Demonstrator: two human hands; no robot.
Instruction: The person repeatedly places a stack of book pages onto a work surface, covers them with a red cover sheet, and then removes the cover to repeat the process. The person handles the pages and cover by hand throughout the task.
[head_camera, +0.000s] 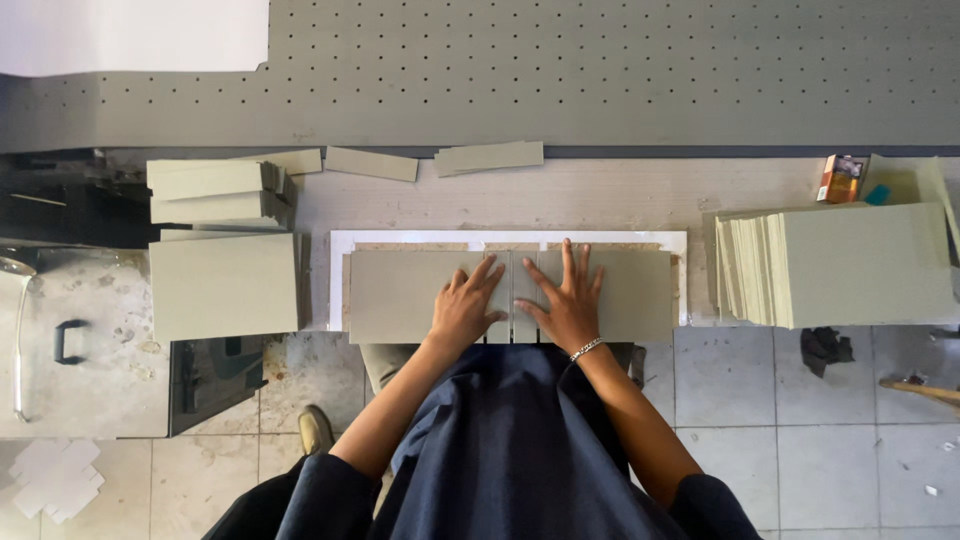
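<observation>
Head view: both hands (515, 305) flat on grey boards (400, 295).

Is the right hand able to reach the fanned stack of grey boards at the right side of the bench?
Probably yes. The right hand lies flat on the middle boards; the bench between it and the fanned stack looks free.

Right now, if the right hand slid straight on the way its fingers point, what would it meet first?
The right hand points away from the body; past the grey boards it would probably first cross the white sheet's edge, then bare table.
</observation>
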